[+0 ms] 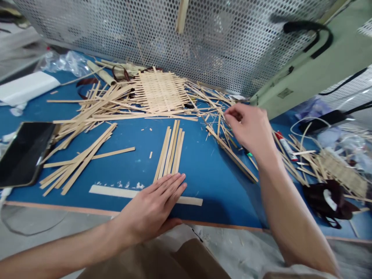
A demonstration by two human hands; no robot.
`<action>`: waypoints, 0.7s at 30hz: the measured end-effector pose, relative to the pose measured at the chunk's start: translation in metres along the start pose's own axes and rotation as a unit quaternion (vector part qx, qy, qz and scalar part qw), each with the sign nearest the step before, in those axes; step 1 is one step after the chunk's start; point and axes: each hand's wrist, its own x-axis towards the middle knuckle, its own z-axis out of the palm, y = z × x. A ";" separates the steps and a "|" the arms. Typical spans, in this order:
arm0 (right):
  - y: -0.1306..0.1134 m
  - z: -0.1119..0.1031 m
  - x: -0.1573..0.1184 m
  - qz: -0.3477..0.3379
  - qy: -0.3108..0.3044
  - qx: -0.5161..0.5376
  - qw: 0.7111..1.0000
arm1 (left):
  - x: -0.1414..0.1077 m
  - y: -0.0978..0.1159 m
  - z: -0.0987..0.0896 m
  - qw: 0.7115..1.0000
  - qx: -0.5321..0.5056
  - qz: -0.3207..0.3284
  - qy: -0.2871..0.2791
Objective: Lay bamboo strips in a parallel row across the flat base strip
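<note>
My left hand (151,209) lies wide open on a long pale bamboo strip (116,192), my right hand (250,130) pinches narrowly above loose strips (221,135) near a woven bamboo mat (159,92) on the blue tabletop (122,135).

A long flat bamboo strip (116,191) lay beneath the spread left hand (151,207), its fingertips just beside a row of parallel bamboo splints (171,149), while the right hand (247,130) hung pinched just above a loose tangle of thin bamboo slivers (217,133).
</note>
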 end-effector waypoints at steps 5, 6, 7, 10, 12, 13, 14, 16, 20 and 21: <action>0.024 -0.004 -0.039 0.053 -0.125 -0.097 0.986 | -0.003 0.002 0.005 1.000 0.012 0.000 0.020; 0.026 -0.001 -0.045 0.060 -0.138 -0.103 0.983 | -0.003 0.003 0.005 1.000 0.014 -0.001 0.022; 0.027 0.002 -0.048 0.065 -0.150 -0.104 0.981 | -0.003 0.003 0.005 1.000 0.016 -0.002 0.026; 0.028 0.009 -0.051 0.084 -0.184 -0.071 0.977 | -0.002 0.003 0.005 0.999 0.017 -0.003 0.041; 0.030 0.011 -0.050 0.096 -0.204 -0.035 0.974 | -0.002 0.003 0.006 0.999 0.016 -0.001 0.051; 0.031 0.011 -0.049 0.098 -0.210 -0.021 0.973 | -0.001 0.002 0.006 0.998 0.015 -0.002 0.054; 0.031 0.012 -0.049 0.098 -0.213 -0.011 0.972 | -0.001 0.002 0.006 0.998 0.014 -0.003 0.055; 0.033 0.012 -0.048 0.098 -0.213 -0.001 0.972 | 0.001 0.002 0.004 0.998 0.007 -0.005 0.066; 0.037 0.013 -0.049 0.107 -0.205 -0.003 0.973 | 0.000 0.005 -0.007 0.996 -0.027 0.004 0.083; 0.039 0.013 -0.049 0.108 -0.203 -0.006 0.973 | -0.001 0.003 -0.012 0.995 -0.038 0.006 0.089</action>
